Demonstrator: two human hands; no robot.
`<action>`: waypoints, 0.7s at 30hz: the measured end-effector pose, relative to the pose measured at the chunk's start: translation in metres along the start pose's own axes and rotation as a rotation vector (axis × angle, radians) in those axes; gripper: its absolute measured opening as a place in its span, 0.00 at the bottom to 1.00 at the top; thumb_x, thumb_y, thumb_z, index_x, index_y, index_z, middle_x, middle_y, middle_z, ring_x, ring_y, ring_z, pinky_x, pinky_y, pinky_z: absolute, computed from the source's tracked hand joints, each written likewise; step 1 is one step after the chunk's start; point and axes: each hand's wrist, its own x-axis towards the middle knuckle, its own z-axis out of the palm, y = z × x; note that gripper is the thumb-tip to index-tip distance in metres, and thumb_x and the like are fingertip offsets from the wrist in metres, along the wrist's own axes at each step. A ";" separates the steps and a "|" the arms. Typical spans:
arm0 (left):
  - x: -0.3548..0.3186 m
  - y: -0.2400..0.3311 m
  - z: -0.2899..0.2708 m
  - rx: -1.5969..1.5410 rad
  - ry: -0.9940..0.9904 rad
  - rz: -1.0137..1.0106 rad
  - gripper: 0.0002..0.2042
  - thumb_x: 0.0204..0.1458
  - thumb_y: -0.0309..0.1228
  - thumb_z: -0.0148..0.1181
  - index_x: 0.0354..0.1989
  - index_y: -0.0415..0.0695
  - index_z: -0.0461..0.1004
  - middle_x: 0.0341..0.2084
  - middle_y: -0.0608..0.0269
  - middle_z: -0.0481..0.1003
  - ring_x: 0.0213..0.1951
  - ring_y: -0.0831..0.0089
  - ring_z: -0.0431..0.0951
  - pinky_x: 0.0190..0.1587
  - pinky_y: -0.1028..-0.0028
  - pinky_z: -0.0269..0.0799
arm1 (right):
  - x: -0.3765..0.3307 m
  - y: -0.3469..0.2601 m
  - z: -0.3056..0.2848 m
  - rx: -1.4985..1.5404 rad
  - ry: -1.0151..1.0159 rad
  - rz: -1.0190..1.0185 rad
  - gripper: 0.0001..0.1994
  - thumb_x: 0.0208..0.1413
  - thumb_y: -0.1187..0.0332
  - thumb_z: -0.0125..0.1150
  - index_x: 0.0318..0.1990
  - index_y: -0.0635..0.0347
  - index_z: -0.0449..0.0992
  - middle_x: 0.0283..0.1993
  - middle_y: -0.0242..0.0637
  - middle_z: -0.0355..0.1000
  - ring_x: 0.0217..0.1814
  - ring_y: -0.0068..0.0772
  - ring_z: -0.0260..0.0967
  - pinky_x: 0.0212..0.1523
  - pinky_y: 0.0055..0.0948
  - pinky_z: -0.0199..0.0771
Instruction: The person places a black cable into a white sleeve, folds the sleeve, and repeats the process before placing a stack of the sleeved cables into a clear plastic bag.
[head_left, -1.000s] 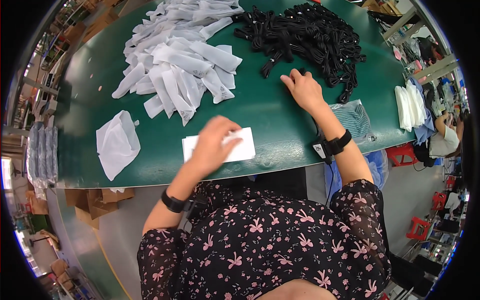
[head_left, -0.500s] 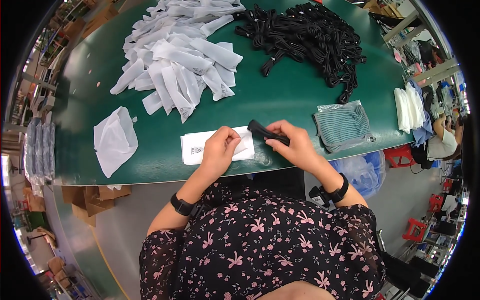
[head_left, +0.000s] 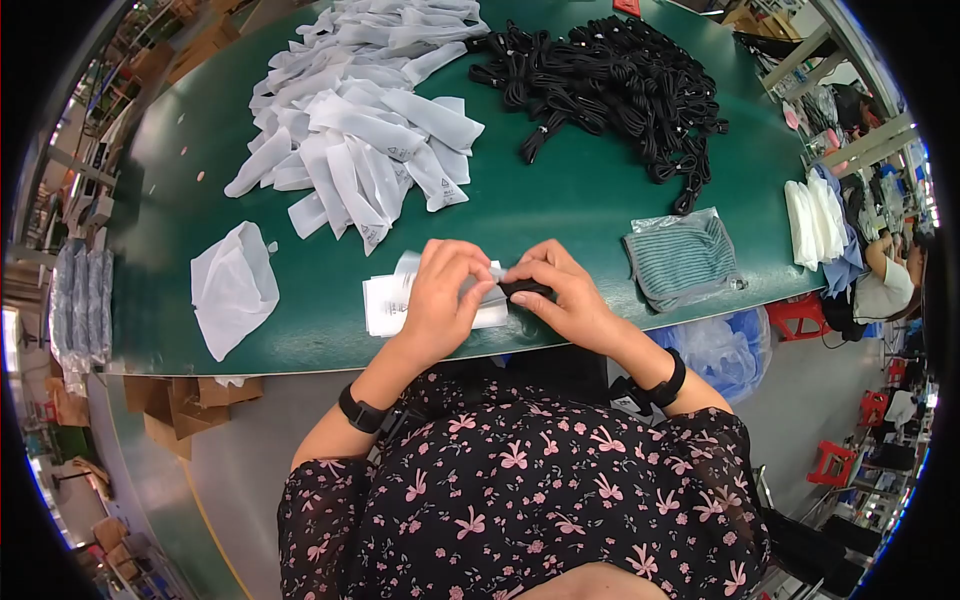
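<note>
My left hand pinches a thin frosted plastic bag, lifted at its edge above a stack of similar flat bags near the table's front edge. Close beside it, my right hand grips a folded black cable. The cable's left end meets the mouth of the bag between both hands; my fingers hide how far it goes in. Beyond them lie a heap of long frosted bags on the left and a heap of bundled black cables on the right.
A crumpled white bag lies left on the green table. To the right are a striped teal cloth in clear plastic and white bundles. A blue-lined bin and a red stool stand below the edge.
My right hand has moved left with the black cable, bringing it to my left hand. My left hand has raised the bag's edge from the stack.
</note>
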 end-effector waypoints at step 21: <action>-0.010 -0.009 0.003 0.006 -0.123 -0.184 0.08 0.48 0.26 0.65 0.37 0.42 0.75 0.32 0.62 0.72 0.33 0.69 0.73 0.38 0.73 0.69 | 0.098 0.095 -0.025 -0.696 0.208 0.172 0.17 0.56 0.64 0.61 0.47 0.63 0.65 0.35 0.46 0.69 0.35 0.47 0.71 0.41 0.39 0.72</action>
